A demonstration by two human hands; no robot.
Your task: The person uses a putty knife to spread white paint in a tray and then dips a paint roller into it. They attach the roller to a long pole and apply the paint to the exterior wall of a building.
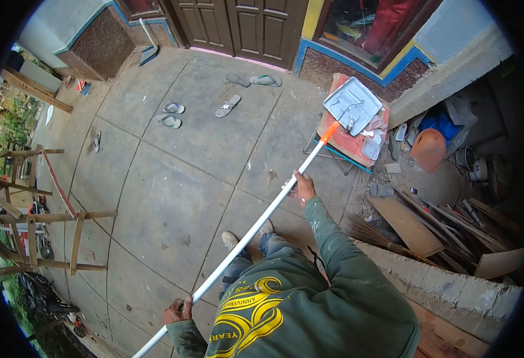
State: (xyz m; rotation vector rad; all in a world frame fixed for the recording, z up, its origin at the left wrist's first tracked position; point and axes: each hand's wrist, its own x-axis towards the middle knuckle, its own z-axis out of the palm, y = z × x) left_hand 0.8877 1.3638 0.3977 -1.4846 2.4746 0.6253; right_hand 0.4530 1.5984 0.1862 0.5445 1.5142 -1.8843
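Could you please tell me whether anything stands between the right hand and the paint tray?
Nothing visible obstructs it: only the white pole, held by the right hand itself, spans the way toward the paint tray.

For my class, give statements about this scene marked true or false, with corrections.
1. The bare left hand and bare right hand both hold a long, straight white pole. True.
2. The left hand is nearer the pole's orange end. False: the right hand is nearer the orange end.
3. A white rectangular tray rests on a red-topped stand. True.
4. The brown panelled double door stands wide open. False: the door is shut.
5. Grey flip-flops lie on the concrete floor. True.
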